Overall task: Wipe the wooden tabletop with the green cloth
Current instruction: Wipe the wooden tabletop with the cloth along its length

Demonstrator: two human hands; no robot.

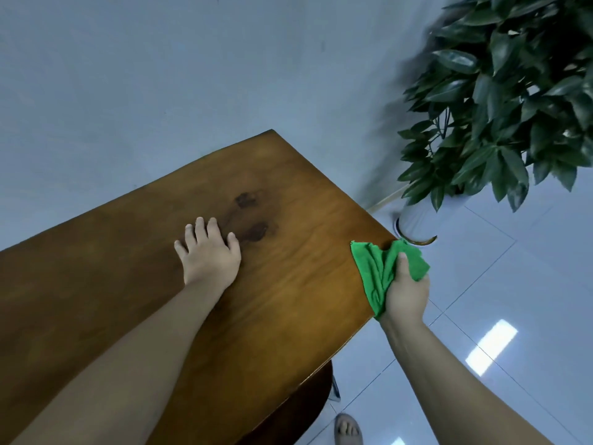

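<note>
The wooden tabletop (288, 277) runs from the lower left to a far corner near the wall. Two dark stains (253, 216) mark its middle. My left hand (210, 255) lies flat on the wood, fingers spread, just beside the stains. My right hand (406, 292) grips the bunched green cloth (373, 271) at the table's right edge. Part of the cloth lies on the wood and part hangs over the edge.
A leafy potted plant (500, 101) in a white pot (417, 223) stands on the tiled floor beyond the table's right corner. A grey wall (160, 75) backs the table. A dark wooden table base (298, 409) and my sandalled foot (348, 430) show below.
</note>
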